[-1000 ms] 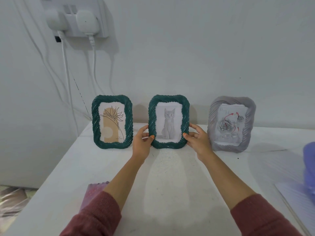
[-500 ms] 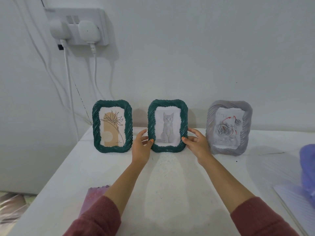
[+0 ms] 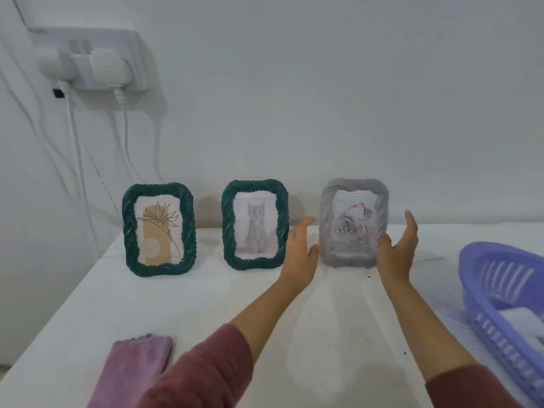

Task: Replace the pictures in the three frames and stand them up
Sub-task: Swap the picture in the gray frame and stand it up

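Observation:
Three picture frames stand upright along the wall on the white table (image 3: 188,304). On the left is a green frame with a plant drawing (image 3: 159,229). In the middle stands a green frame with a grey kitten picture (image 3: 255,224). On the right a grey frame with a rose picture (image 3: 354,222) stands between my hands. My left hand (image 3: 299,253) is open just left of it, fingers spread. My right hand (image 3: 397,248) is open at its right edge, the thumb in front of the lower right corner. Whether either hand touches the frame is unclear.
A purple slatted basket (image 3: 506,295) with white sheets inside sits at the right edge. A pink-purple cloth (image 3: 132,369) lies at the front left. On the wall above the left frame a socket with two white plugs (image 3: 88,63) hangs, cables running down.
Both hands have let go of the kitten frame and moved right to either side of the grey rose frame. The view has shifted right, bringing the basket in.

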### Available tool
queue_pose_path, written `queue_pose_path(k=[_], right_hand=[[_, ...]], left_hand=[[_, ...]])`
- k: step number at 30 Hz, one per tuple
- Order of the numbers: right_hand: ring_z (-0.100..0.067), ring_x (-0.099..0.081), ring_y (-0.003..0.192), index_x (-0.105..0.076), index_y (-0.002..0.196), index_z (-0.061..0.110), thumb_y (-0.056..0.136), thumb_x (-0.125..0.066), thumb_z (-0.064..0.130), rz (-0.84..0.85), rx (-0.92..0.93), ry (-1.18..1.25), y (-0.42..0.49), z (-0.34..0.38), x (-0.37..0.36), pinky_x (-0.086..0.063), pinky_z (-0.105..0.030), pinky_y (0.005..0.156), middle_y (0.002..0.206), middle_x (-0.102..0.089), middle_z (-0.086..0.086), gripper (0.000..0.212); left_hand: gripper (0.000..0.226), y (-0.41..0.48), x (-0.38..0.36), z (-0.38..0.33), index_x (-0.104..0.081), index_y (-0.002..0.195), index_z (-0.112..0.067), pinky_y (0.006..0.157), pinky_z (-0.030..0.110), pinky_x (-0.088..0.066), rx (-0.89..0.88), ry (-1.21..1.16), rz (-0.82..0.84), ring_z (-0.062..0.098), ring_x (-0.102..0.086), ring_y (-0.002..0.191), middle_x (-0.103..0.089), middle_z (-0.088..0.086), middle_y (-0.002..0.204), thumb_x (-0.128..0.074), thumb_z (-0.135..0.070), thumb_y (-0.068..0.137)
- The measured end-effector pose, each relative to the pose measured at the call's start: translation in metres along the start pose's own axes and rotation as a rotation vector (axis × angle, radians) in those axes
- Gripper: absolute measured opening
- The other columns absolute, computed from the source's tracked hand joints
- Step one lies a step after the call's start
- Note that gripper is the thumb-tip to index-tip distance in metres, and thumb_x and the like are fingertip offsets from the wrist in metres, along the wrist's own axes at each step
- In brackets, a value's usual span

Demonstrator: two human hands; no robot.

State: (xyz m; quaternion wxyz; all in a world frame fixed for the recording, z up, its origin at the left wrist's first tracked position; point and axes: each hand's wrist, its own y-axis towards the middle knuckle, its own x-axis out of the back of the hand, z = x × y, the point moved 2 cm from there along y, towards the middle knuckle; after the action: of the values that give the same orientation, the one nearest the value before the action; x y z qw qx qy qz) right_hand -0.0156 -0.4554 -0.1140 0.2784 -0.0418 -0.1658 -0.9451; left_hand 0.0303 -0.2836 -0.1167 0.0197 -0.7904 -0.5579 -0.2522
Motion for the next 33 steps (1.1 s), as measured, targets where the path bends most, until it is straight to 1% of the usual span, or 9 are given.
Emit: queue_pose_path(k=[4,7,11,16,19,23,25,28,33], right_hand=[[-0.021,-0.052,0.109,-0.028,0.14,0.036,0.092,-0.046,0.007,0.256,-0.135,0.079,0.006,-0.015,0.004,-0.044,-0.044,0.098,0.132,-0.05,-0.013,0.059],[-0.026,-0.056,0.096,-0.038,0.136,0.031,0.088,-0.046,-0.003,0.296,-0.086,0.063,0.005,-0.02,0.009,-0.048,-0.033,0.079,0.113,-0.057,-0.015,0.06],[-0.018,-0.055,0.081,-0.042,0.134,0.026,0.087,-0.051,-0.006,0.359,-0.026,0.148,-0.003,-0.018,0.027,-0.047,-0.01,0.063,0.09,-0.057,-0.005,0.057],[-0.017,-0.056,0.084,-0.056,0.114,0.025,0.084,-0.057,-0.006,0.449,0.009,0.266,-0.026,0.004,0.057,-0.046,-0.031,0.08,0.086,-0.06,0.001,0.043],[-0.018,-0.054,0.088,-0.061,0.106,0.021,0.082,-0.056,-0.01,0.454,0.108,0.231,-0.038,0.038,0.079,-0.048,-0.011,0.068,0.085,-0.058,0.007,0.04],[0.004,-0.057,0.075,-0.064,0.112,0.016,0.082,-0.053,-0.007,0.466,0.334,-0.102,-0.068,0.093,0.11,-0.044,-0.005,0.07,0.094,-0.062,0.015,0.04],[-0.013,-0.06,0.096,-0.06,0.12,0.018,0.085,-0.05,0.0,0.52,0.444,-0.379,-0.094,0.115,0.118,-0.045,-0.022,0.084,0.112,-0.064,-0.002,0.041],[-0.024,-0.057,0.1,-0.045,0.134,0.023,0.093,-0.041,0.008,0.68,0.562,-0.755,-0.14,0.124,0.115,-0.036,-0.023,0.074,0.113,-0.057,-0.009,0.043],[-0.018,-0.057,0.105,-0.054,0.12,0.021,0.095,-0.043,0.022,0.937,0.609,-0.658,-0.211,0.116,0.109,-0.043,-0.026,0.084,0.125,-0.055,0.0,0.028]], left_hand=[[0.06,0.016,-0.016,0.002,-0.028,0.137,-0.025,0.097,0.03,-0.042,0.075,-0.073,0.103,0.017,-0.046,0.116,-0.046,0.007,0.131,-0.041,0.008,0.089],[0.053,0.013,-0.021,0.003,-0.042,0.128,-0.023,0.076,0.034,-0.049,0.117,-0.092,0.077,0.023,-0.053,0.087,-0.056,0.011,0.105,-0.042,0.011,0.087],[0.05,-0.007,-0.015,-0.001,-0.047,0.124,-0.022,0.069,0.023,-0.048,0.118,-0.11,0.01,0.019,-0.051,0.082,-0.052,0.004,0.098,-0.044,0.011,0.087],[0.057,-0.043,0.002,-0.013,-0.046,0.128,-0.026,0.078,0.034,-0.053,0.203,-0.142,0.059,0.022,-0.054,0.091,-0.052,0.006,0.102,-0.045,0.012,0.085],[0.048,-0.068,0.01,-0.029,-0.048,0.126,-0.03,0.078,0.032,-0.05,0.24,-0.186,0.094,0.02,-0.056,0.096,-0.055,0.008,0.109,-0.05,0.0,0.088],[0.039,-0.098,0.021,-0.065,-0.044,0.129,-0.026,0.088,0.034,-0.05,0.288,-0.334,-0.052,0.023,-0.057,0.104,-0.055,0.009,0.118,-0.054,-0.02,0.092],[0.037,-0.115,0.024,-0.084,-0.044,0.127,-0.027,0.081,0.031,-0.054,0.311,-0.49,-0.091,0.021,-0.062,0.097,-0.057,0.005,0.112,-0.054,-0.027,0.092],[0.036,-0.139,0.024,-0.094,-0.042,0.126,-0.034,0.074,0.032,-0.057,0.38,-0.589,-0.061,0.021,-0.065,0.091,-0.062,0.0,0.103,-0.053,-0.036,0.091],[0.034,-0.171,0.034,-0.071,-0.057,0.113,-0.019,0.052,0.02,-0.052,0.467,-0.453,-0.024,0.016,-0.059,0.063,-0.067,0.007,0.077,-0.051,0.0,0.086]])
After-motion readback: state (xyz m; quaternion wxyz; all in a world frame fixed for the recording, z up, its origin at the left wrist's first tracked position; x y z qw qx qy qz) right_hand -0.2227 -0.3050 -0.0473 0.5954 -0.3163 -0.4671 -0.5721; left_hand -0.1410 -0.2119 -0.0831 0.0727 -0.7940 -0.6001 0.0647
